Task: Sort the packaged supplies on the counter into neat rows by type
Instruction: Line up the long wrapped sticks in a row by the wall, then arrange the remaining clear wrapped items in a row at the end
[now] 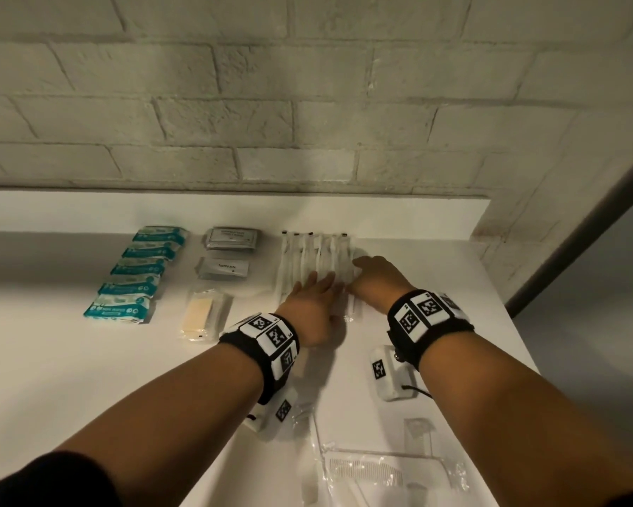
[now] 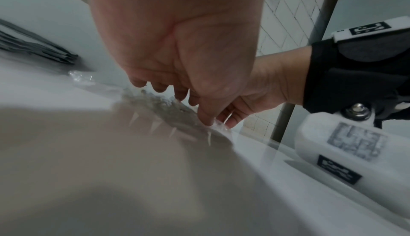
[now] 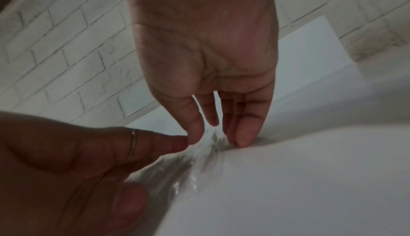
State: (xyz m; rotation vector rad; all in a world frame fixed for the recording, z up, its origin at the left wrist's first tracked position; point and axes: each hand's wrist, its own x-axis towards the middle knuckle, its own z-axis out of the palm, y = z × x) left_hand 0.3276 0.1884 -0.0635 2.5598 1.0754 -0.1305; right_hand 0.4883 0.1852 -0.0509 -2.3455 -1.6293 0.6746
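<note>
Long, crinkly clear packets (image 1: 316, 265) lie side by side on the smooth white table (image 1: 88, 378). Left hand (image 1: 313, 305) and right hand (image 1: 375, 279) rest flat on them, fingers straight, grips released.

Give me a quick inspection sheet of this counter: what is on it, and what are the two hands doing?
Surface: white counter, against a pale brick wall.
Job's things: teal-and-white wipe packs in one row; grey foil sachets stacked beside them; clear-wrapped beige item below those; clear-wrapped white toothbrushes side by side.
Clutter: clear bag holding a white comb at the near edge.
Grippers: left hand and right hand both rest straight fingers on the toothbrush wrappers.
Cables: short black cord on the right wrist camera.
Surroundings: grey frame to the right.
</note>
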